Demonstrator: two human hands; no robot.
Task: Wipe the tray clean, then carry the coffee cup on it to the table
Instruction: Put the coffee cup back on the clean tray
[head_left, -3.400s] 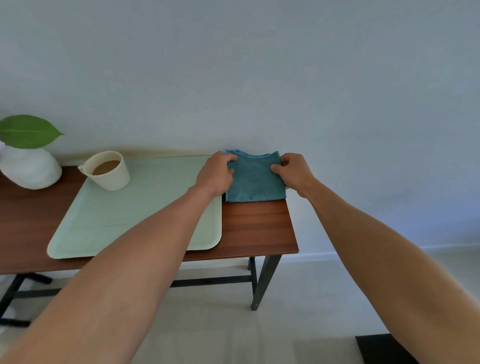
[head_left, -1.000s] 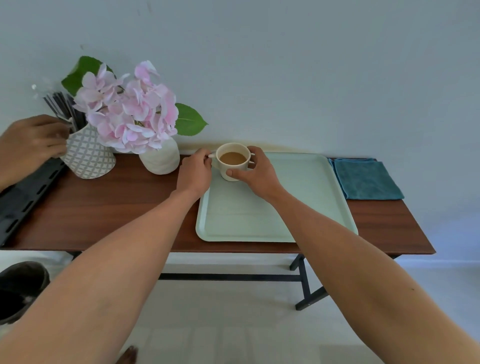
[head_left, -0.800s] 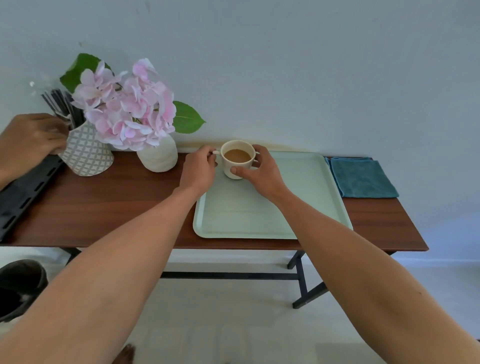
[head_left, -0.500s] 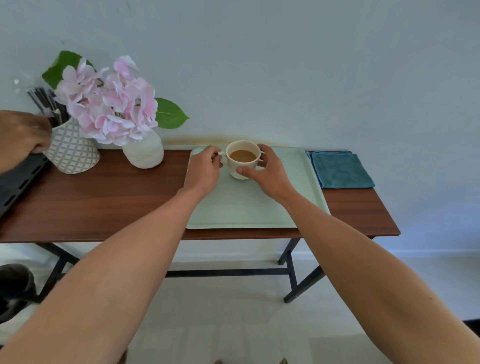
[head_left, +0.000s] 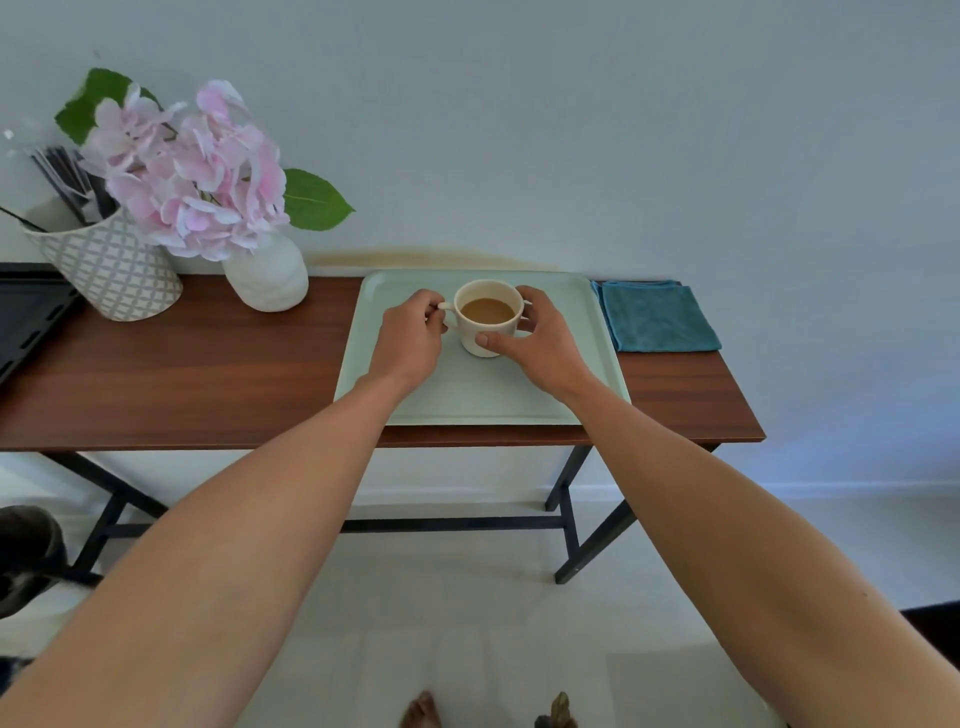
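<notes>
Cream ceramic fills both grips: the left hand (head_left: 410, 340) pinches the handle of the one coffee cup (head_left: 487, 317) with its fingers (head_left: 434, 312) closed on it, while the right hand (head_left: 540, 343) wraps thumb and fingers (head_left: 485, 340) around the cup's far side. The cup, holding brown coffee, stands on the single pale green tray (head_left: 587, 332) near its back edge. On the wooden counter (head_left: 208, 374) around the tray lie one folded teal cloth (head_left: 654, 317) just to the right, and to the left one white vase (head_left: 267, 275) of pink flowers (head_left: 192, 171) and one lattice-patterned holder (head_left: 111, 265).

**Cup brought toward the tray's middle**

We left the folded blue cloth (head_left: 655, 318) beside the tray (head_left: 597, 332); our left hand (head_left: 410, 340) and right hand (head_left: 540, 345) took the coffee cup (head_left: 487, 318) and shifted it inward from the tray's far left corner.
</notes>
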